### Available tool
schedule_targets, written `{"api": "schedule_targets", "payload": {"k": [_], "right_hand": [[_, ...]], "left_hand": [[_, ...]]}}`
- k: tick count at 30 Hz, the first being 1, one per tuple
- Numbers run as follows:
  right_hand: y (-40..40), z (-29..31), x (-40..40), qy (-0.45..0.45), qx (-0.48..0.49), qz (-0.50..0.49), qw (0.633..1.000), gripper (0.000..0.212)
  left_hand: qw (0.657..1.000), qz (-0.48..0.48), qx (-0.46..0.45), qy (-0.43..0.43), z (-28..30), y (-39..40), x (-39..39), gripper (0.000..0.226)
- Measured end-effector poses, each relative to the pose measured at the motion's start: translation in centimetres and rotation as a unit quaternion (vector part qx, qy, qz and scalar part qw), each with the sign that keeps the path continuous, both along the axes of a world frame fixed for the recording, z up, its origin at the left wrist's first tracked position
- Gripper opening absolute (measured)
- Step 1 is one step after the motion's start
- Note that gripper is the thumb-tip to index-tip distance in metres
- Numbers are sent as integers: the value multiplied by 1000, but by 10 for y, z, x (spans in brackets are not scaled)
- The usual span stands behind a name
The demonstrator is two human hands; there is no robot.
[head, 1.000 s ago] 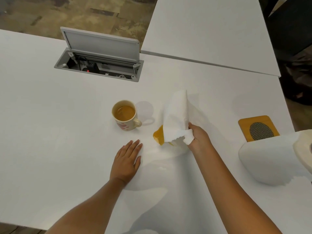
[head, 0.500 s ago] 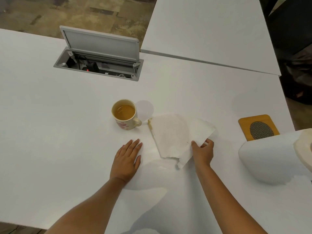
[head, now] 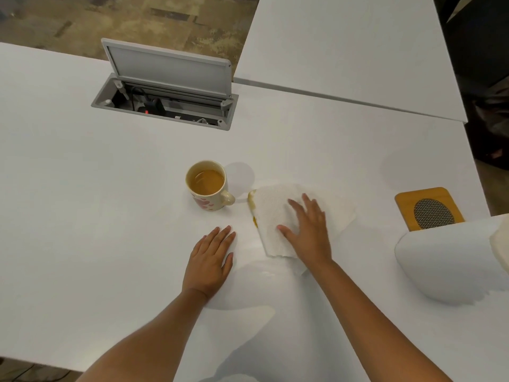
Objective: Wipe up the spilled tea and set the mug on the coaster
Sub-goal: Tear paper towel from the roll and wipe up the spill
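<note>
A cream mug [head: 210, 188] with pink hearts, full of tea, stands on the white table [head: 82, 216]. Just right of it a white paper towel [head: 271, 216] lies flat over the spill; amber tea [head: 252, 198] soaks through along its left edge. My right hand [head: 307, 230] presses flat on the towel, fingers spread. My left hand [head: 210, 259] rests palm down on the bare table below the mug, holding nothing. A wooden coaster [head: 428, 208] with a round mesh centre sits at the far right, apart from the mug.
A paper towel roll [head: 451, 266] lies at the right edge, overlapping the coaster's near corner. An open grey cable box [head: 165, 86] with a raised lid is set into the table behind the mug. A second white table [head: 344, 45] adjoins at the back right.
The towel, held upright over the spill a second ago, was laid flat over it. My right hand moved from pinching its corner to pressing on top of it. Left hand unmoved.
</note>
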State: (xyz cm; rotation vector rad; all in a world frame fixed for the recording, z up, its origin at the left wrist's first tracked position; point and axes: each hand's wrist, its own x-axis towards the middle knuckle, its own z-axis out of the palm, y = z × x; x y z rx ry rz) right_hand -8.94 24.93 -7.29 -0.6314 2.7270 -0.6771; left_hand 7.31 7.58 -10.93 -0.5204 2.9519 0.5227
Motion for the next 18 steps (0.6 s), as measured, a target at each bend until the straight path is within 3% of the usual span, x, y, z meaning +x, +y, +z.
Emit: {"api": "schedule_targets", "payload": {"k": [5, 15, 18], "right_hand": [[-31, -12, 6, -71, 140, 136, 978, 47], [-35, -25, 16, -18, 174, 146, 974, 50], [-30, -28, 18, -11, 155, 93, 983, 64]], "left_hand": [[1000, 3, -1, -5, -2, 0, 1, 50], [1000, -4, -6, -9, -2, 0, 1, 60], [1000, -6, -7, -14, -1, -1, 1, 59]]}}
